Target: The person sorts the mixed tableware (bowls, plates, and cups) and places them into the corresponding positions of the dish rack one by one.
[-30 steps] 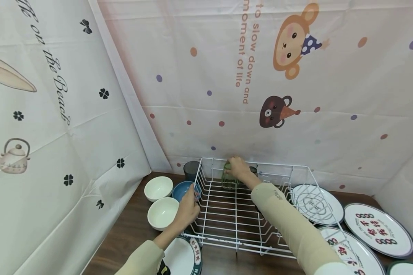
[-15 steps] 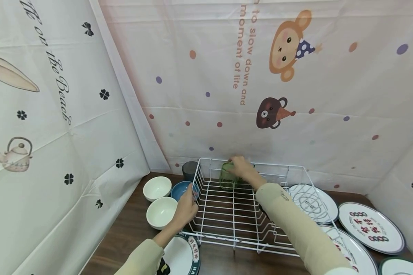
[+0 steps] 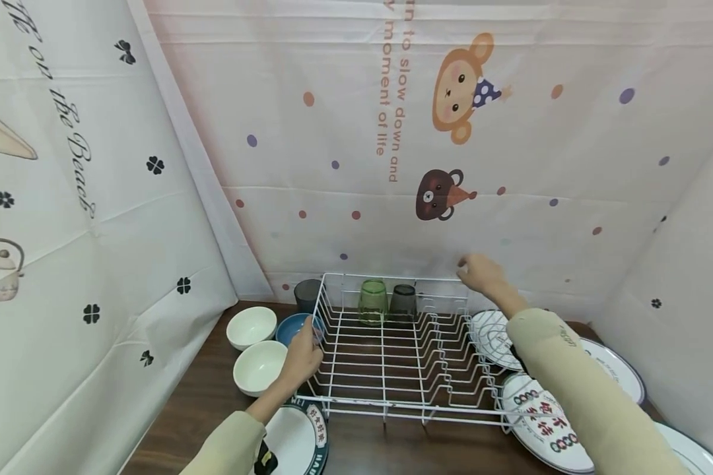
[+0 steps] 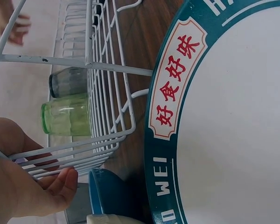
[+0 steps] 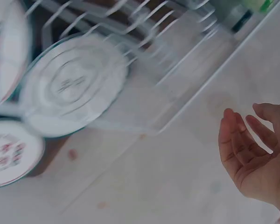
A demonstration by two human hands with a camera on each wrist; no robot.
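Observation:
My left hand (image 3: 301, 356) grips the left side of a white wire dish rack (image 3: 386, 400); in the left wrist view its fingers curl round the side wires. Near the rack's back right corner, my right hand (image 3: 481, 272) is raised above the rim and holds nothing; the right wrist view shows its fingers loosely bent (image 5: 245, 154). Inside the rack, against the back wires, a green glass (image 3: 373, 302) stands beside a dark grey glass (image 3: 403, 303).
Left of the rack are two white bowls (image 3: 251, 328), a blue bowl (image 3: 291, 328) and a dark cup (image 3: 306, 295). A green-rimmed plate (image 3: 291, 435) lies at the front left. Several plates with red lettering (image 3: 543, 422) lie to the right. Printed cloth (image 3: 309, 152) hangs behind.
My right hand has let go of the glass at the back of the rack and moved right. Both glasses now show fully. The left hand stays on the rack while the head view turns right.

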